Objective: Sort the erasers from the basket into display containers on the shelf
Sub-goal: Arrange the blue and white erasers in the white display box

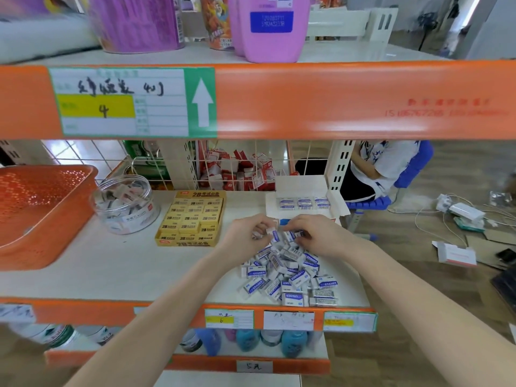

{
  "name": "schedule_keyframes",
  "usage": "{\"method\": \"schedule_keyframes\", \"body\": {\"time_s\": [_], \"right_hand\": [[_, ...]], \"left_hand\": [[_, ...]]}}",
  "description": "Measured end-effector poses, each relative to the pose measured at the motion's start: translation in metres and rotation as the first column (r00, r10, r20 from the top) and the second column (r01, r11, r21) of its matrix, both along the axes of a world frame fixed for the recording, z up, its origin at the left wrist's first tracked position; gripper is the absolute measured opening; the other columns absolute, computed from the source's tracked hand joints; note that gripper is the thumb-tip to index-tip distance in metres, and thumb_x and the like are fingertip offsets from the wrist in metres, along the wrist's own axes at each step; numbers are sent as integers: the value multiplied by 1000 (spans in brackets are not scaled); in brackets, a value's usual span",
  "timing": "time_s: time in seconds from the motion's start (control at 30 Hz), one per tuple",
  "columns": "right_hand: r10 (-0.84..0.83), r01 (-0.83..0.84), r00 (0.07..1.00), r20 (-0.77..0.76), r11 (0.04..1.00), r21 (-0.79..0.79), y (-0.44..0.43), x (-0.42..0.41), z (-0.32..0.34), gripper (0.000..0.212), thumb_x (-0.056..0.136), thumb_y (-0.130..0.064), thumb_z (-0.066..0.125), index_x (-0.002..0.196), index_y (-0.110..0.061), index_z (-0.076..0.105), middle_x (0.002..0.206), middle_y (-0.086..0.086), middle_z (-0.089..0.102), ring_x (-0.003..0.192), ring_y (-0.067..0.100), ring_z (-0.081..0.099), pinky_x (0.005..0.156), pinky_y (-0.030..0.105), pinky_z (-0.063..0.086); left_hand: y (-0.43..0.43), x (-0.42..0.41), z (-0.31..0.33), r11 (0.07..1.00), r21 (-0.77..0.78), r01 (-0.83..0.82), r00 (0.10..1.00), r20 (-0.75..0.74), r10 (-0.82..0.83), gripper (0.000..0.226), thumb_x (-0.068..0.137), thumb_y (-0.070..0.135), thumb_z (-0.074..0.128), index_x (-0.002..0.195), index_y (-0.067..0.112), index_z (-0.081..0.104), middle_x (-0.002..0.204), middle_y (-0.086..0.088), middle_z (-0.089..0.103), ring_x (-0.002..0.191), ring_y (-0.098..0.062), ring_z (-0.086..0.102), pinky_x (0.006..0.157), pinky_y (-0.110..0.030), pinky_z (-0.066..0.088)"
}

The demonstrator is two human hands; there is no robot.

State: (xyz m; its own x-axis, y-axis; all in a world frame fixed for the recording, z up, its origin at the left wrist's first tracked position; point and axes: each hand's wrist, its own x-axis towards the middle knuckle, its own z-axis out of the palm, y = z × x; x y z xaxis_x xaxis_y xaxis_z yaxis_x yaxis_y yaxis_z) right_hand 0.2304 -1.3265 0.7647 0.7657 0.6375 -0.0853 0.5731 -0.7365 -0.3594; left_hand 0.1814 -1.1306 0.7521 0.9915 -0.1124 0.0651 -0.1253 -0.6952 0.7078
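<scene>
A heap of several blue-and-white erasers [290, 272] lies on the white shelf [117, 269]. At the heap's far end, my left hand [247, 233] pinches a small white eraser [264, 231]. My right hand [315, 233] curls its fingers round blue-and-white erasers [293, 235]. Behind the hands stands a white display box [303, 203] holding one row of the same erasers. A yellow box [192, 219] is filled with yellow 2B erasers. A clear round jar [125, 205] holds several pale erasers. The orange basket [36, 213] sits tilted at the far left.
An orange shelf beam [335, 99] hangs just above the work area. A wire grid [243, 166] backs the shelf, with red-and-white packs behind it. A seated person [379, 166] is at the right, with cables and boxes on the floor [460, 216].
</scene>
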Motion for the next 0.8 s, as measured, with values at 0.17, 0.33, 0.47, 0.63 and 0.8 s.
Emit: {"method": "schedule_keyframes", "body": {"time_s": [0.17,0.33,0.47,0.63,0.8], "right_hand": [[67,-67,998,-17,997,-42,2,4,1,53,82,9,46,124,-20,61,135,-4,51,122,15,48,96,16,33],[66,-68,997,-41,997,-43,4,6,5,45,89,2,45,120,-25,63,126,-4,53,101,11,53,87,20,40],[70,-71,997,-21,993,-94,7,8,5,37,92,-8,51,120,-30,62,116,-3,52,98,11,53,85,26,43],[57,-45,992,115,994,-100,7,4,0,28,94,-24,54,121,-30,58,117,-7,50,101,13,55,77,30,45],[-11,3,990,142,998,55,-3,7,-4,29,96,-30,49,124,-22,54,125,-5,52,110,14,54,89,33,46]], "left_hand": [[8,-6,7,983,-159,-89,996,-28,86,23,93,16,55,114,26,59,90,14,60,83,1,58,62,-3,42],[16,-10,7,972,-207,-113,991,-88,97,24,92,14,57,114,21,58,93,5,66,83,-4,63,65,-6,44],[17,-11,8,967,-231,-106,994,-64,94,20,87,7,62,103,18,56,99,9,54,57,10,53,54,-5,40],[17,-8,8,968,-222,-118,993,-29,114,21,83,15,70,99,24,59,104,10,60,87,5,57,67,-4,46],[15,-2,8,963,-230,-142,990,-16,143,23,83,18,71,101,28,60,99,11,61,82,1,58,63,-3,44]]}}
